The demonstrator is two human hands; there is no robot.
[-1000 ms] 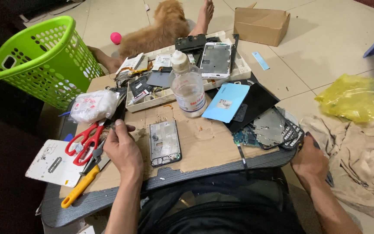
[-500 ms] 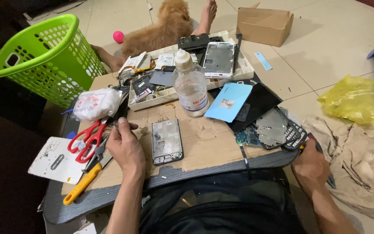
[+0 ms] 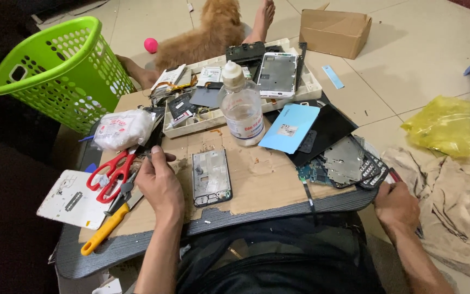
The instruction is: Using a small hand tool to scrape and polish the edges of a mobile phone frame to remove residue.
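Left hand (image 3: 160, 182) pinching tweezers (image 3: 149, 155) beside phone frame (image 3: 211, 177); right hand (image 3: 395, 204) gripping red tool (image 3: 394, 175); a slip could scratch the frame.

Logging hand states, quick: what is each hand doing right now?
Left hand: closed on a thin metal tool beside the phone frame.
Right hand: closed on a red-handled tool.

White-labelled clear bottle (image 3: 241, 109) mid-board, blue labelled panel (image 3: 289, 128) beside it, brown carton (image 3: 335, 32) beyond.
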